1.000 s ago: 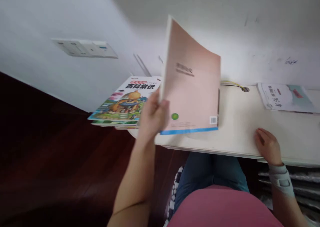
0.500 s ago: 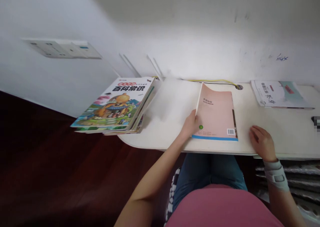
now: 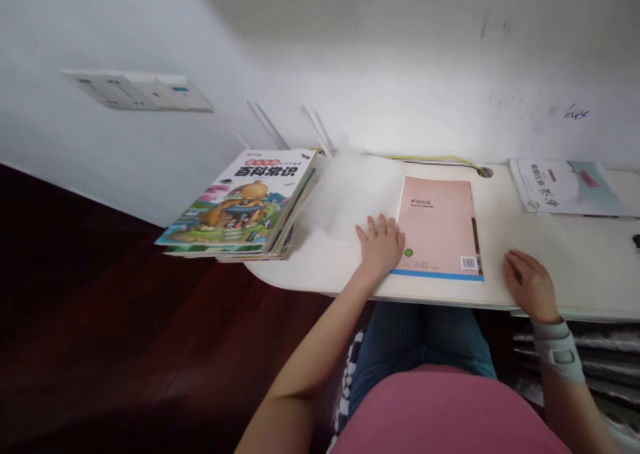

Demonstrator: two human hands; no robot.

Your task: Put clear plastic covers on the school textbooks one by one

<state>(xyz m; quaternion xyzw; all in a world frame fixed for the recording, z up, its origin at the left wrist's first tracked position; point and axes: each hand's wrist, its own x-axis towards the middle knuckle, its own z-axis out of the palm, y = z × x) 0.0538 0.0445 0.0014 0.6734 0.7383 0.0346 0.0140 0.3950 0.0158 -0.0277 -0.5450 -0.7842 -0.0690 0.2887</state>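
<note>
A pink softcover book with a blue strip along its bottom edge lies flat and closed on the white desk. Beside its left edge rests my left hand, palm down with the fingers spread; its thumb side touches the cover's lower left. My right hand, wearing a grey wrist wrap, lies on the desk to the right of the book. Its fingers are loosely curled together, and nothing shows in them. Left of my left hand a pale, see-through sheet-like patch covers the desk.
A stack of books with a colourful top cover stands at the desk's left end. Another book lies at the back right. A yellow cable runs along the wall to a desk hole. A socket panel is on the left wall.
My left hand has let go of the pink book's left edge and spread its fingers on the desk. The book's raised left side now lies flat. My right hand stays in place.
</note>
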